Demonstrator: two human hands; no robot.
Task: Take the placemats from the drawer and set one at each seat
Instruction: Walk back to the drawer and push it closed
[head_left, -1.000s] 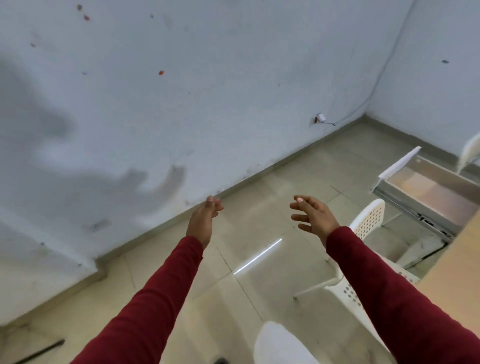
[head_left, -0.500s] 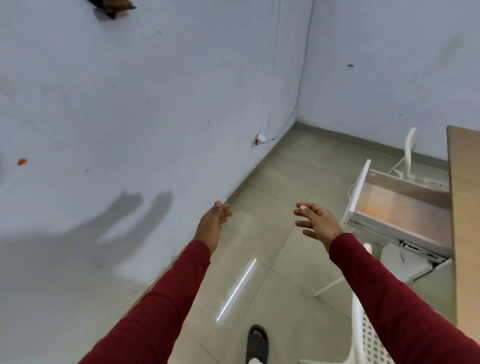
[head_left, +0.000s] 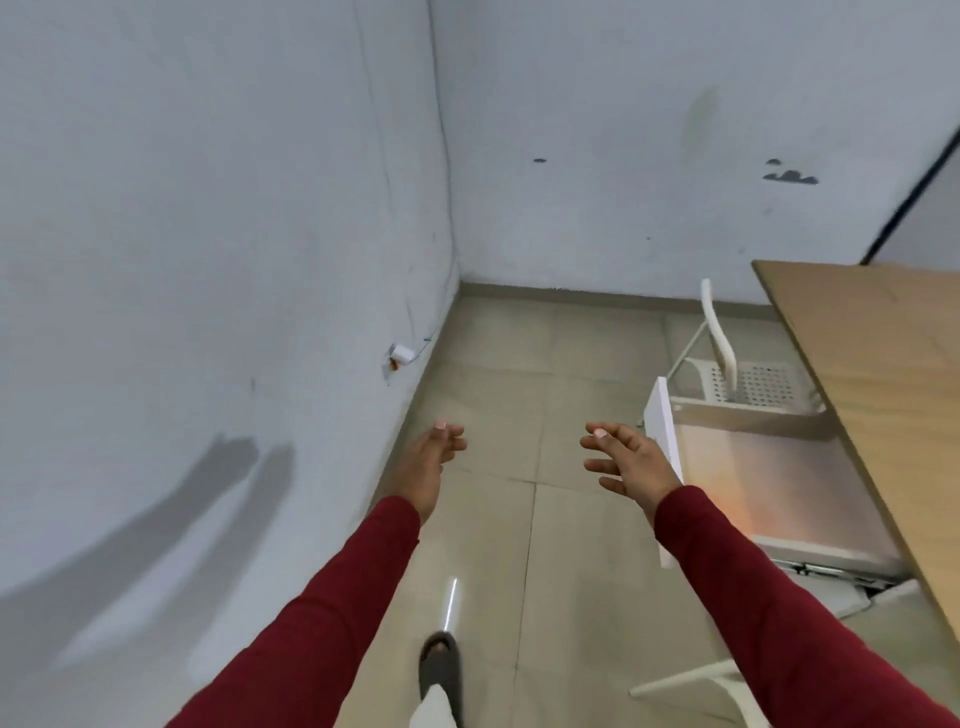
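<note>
- The left hand (head_left: 428, 465) and the right hand (head_left: 631, 465) are held out over the beige tiled floor (head_left: 493, 519), the fingers of both loosely spread and nothing grasped.
- The white pulled-out drawer (head_left: 753, 467) is seen open under the light wooden surface (head_left: 883, 374), just right of the right hand.
- No placemat can be made out inside it.
- A white perforated chair (head_left: 748, 382) is seen beyond the drawer.
</note>
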